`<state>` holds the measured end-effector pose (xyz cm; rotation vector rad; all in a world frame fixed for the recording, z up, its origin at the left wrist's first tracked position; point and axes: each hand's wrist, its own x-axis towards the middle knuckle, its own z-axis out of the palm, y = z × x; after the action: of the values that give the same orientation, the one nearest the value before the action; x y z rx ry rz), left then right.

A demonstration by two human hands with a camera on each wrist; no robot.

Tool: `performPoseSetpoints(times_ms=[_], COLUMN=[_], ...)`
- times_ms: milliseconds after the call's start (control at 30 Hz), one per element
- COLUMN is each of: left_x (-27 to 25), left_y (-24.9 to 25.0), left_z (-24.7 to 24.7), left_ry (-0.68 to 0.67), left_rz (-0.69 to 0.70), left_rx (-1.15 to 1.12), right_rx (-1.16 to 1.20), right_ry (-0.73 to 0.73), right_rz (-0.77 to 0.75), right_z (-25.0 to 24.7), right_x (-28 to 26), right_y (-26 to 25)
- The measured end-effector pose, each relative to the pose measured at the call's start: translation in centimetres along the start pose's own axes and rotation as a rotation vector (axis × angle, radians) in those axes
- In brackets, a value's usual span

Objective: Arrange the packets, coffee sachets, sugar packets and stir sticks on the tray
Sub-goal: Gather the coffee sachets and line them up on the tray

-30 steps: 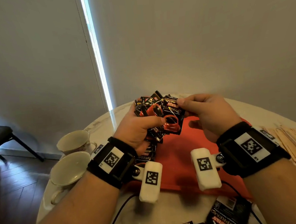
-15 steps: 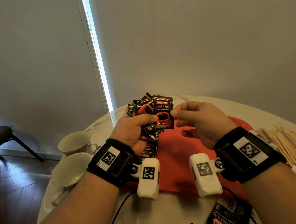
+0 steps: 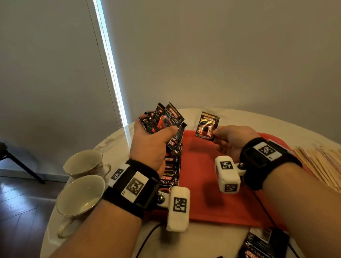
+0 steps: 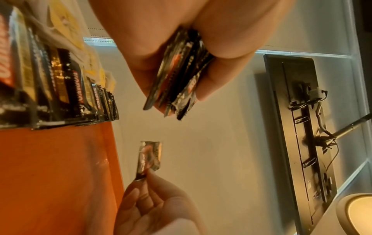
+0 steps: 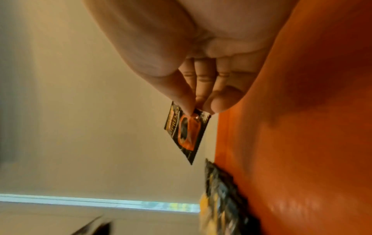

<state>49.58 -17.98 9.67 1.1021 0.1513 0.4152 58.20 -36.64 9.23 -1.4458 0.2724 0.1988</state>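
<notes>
left hand point(image 3: 150, 146) gripping fanned coffee sachets point(image 3: 166, 120) — right hand point(image 3: 233, 143) pinching a single sachet point(image 3: 207, 125) above the red tray point(image 3: 208, 178).

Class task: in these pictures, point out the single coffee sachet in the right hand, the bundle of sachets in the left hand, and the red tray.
single coffee sachet point(image 3: 207, 126), head view, its printed front.
bundle of sachets point(image 3: 168, 120), head view, front of the top sachet.
red tray point(image 3: 200, 167), head view, bare middle surface.
</notes>
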Motion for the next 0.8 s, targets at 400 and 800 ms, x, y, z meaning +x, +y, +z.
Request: performPoseSetpoints(times_ms=[400,800], left_x=[0.7,0.8], left_y=[-0.2,-0.1], left_z=[-0.4,-0.6], left_ry=[0.125,0.145], left_rz=[0.055,0.023], left_rx=[0.053,0.054], right_rx=[-0.435,-0.413], right_ry=[-0.017,-0.069], right_rz=[-0.022,0.055], right_z=[3.9,4.5], right_x=[5.2,6.0], right_y=[-0.5,-0.2])
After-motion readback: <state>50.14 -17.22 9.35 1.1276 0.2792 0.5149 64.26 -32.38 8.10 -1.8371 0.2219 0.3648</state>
